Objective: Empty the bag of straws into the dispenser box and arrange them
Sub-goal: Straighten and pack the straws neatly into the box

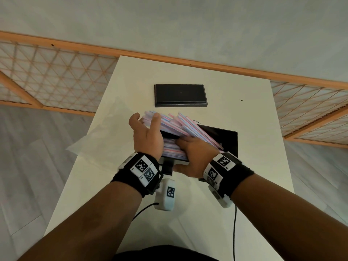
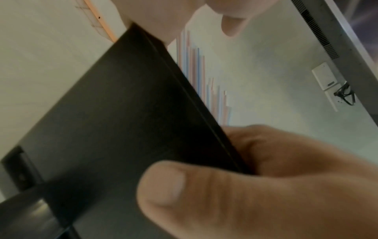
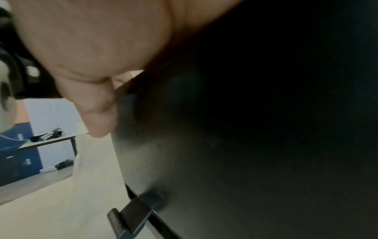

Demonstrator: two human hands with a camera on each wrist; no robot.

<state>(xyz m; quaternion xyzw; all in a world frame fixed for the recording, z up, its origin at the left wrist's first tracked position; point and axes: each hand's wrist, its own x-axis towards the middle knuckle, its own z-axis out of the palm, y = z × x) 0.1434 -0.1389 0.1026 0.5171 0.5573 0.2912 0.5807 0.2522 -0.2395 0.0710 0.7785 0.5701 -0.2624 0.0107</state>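
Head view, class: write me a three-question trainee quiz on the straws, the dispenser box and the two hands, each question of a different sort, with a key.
1. True or false: the straws lie flat and level inside the dispenser box.
2. Multiple choice: the black lid lies A) on the box, B) on the white table beyond the box, C) in the left hand.
3. Fill in: the empty clear bag lies to the box's ____.

Key
1. False: they slant up and stick out over the box's left edge, with the left hand at their raised ends and the right hand on the bundle.
2. B
3. left
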